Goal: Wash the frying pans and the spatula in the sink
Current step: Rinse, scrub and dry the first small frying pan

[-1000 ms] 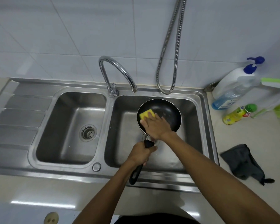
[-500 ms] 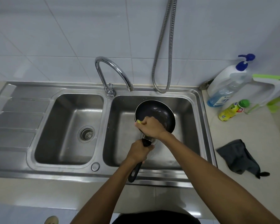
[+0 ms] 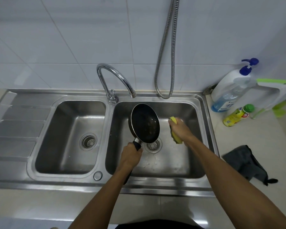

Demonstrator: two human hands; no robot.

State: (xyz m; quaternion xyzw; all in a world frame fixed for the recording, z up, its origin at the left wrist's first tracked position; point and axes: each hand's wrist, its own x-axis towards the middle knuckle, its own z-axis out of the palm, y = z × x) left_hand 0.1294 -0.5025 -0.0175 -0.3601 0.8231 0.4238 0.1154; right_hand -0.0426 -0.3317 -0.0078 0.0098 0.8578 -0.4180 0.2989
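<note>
A small black frying pan (image 3: pixel 144 123) is held tilted over the right basin of the steel double sink (image 3: pixel 203 103), its inside facing right. My left hand (image 3: pixel 130 156) grips its black handle just below the pan. My right hand (image 3: pixel 178 128) is off to the right of the pan, apart from it, closed around a yellow sponge (image 3: pixel 175 136) with a green scouring side. The basin's drain (image 3: pixel 153 145) shows below the pan. No spatula or second pan is in view.
A curved tap (image 3: pixel 116 80) ends above the right basin, and a metal hose (image 3: pixel 168 63) hangs beside it. A pump bottle (image 3: pixel 229 90), a small yellow bottle (image 3: pixel 237 115) and a green-and-white tool (image 3: pixel 277 95) stand on the right counter, with a dark cloth (image 3: pixel 248 164) nearer me.
My right hand lifted the sponge out of the pan and moved it right. My left hand tilted the pan up and shifted it left, uncovering the drain.
</note>
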